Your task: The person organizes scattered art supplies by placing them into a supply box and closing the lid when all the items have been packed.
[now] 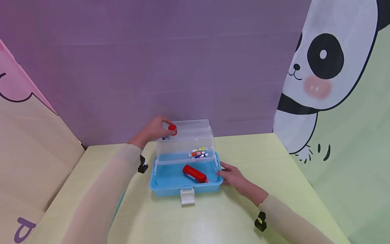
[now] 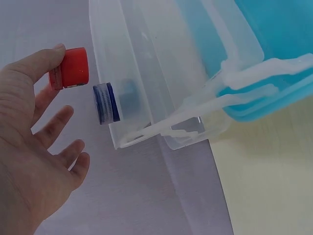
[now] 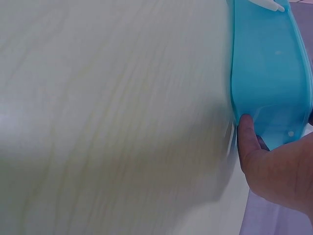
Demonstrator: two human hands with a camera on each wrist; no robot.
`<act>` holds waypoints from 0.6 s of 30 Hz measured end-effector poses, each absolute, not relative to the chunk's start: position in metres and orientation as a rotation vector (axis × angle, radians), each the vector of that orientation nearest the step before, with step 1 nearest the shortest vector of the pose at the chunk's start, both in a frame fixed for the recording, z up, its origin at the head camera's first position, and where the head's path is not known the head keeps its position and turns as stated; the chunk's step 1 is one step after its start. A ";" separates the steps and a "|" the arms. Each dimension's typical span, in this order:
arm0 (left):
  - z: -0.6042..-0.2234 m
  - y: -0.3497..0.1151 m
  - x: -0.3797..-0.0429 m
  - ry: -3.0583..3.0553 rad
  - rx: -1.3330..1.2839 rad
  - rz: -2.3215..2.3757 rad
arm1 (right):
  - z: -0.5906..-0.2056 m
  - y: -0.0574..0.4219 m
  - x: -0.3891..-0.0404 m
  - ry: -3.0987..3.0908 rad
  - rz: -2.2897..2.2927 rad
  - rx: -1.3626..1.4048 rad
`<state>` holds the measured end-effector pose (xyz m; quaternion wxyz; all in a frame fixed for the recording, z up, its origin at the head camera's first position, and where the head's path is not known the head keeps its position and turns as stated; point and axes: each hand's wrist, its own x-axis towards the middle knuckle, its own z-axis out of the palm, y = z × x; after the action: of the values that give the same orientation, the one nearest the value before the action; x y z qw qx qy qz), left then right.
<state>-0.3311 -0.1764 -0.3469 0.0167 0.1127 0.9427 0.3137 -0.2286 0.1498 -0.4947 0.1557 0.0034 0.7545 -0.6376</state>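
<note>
My left hand (image 1: 156, 128) pinches a small red jar (image 2: 75, 67) between thumb and forefinger, above the raised trays; its other fingers stay loosely bent. Beside it, a small jar with a dark blue body (image 2: 104, 103) sits in the end of the top translucent tray (image 1: 195, 124). With my right hand (image 1: 234, 176) I grip the right end of the open light-blue storage box (image 1: 156, 191), thumb at the rim. Inside the box lies a red bottle (image 1: 195, 174), tilted diagonally. Several small paint tubes (image 1: 198, 154) rest in the lower translucent tray (image 1: 170, 147).
The box stands on a pale wood-grain table (image 1: 243, 149), its white latch (image 1: 187, 196) hanging down in front. A purple cloth wall (image 1: 182, 67) rises just behind the trays. Printed side panels, one with a panda (image 1: 323, 54), flank the table. Something teal shows under the left sleeve.
</note>
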 end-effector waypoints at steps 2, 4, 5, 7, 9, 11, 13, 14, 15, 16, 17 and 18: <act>-0.347 -0.176 -0.332 2.931 0.352 0.971 | -0.494 0.150 -0.229 2.159 -1.828 0.006; -0.348 -0.177 -0.335 2.929 0.344 0.972 | -0.495 0.149 -0.230 2.156 -1.830 0.004; -0.349 -0.178 -0.336 2.927 0.335 0.974 | -0.495 0.149 -0.230 2.153 -1.832 0.004; -0.351 -0.179 -0.339 2.923 0.323 0.976 | -0.495 0.149 -0.230 2.154 -1.831 0.003; -0.351 -0.179 -0.341 2.918 0.315 0.975 | -0.496 0.150 -0.230 2.153 -1.835 -0.002; -0.351 -0.179 -0.342 2.916 0.317 0.972 | -0.496 0.151 -0.230 2.150 -1.840 -0.002; -0.351 -0.179 -0.342 2.913 0.324 0.966 | -0.496 0.151 -0.230 2.144 -1.848 -0.003; -0.351 -0.178 -0.342 2.912 0.327 0.964 | -0.496 0.151 -0.230 2.140 -1.852 -0.002; -0.351 -0.178 -0.342 2.910 0.331 0.964 | -0.495 0.151 -0.230 2.140 -1.852 -0.001; -0.351 -0.178 -0.342 2.909 0.337 0.963 | -0.495 0.151 -0.230 2.139 -1.852 0.002; -0.352 -0.178 -0.341 2.908 0.338 0.963 | -0.494 0.151 -0.230 2.138 -1.853 0.004; -0.352 -0.179 -0.342 2.906 0.348 0.965 | -0.493 0.150 -0.229 2.140 -1.852 0.006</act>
<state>-0.3416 -0.1786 -0.3521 0.0302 0.1128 0.9426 0.3129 -0.2290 0.1505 -0.4933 0.1551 0.0020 0.7470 -0.6465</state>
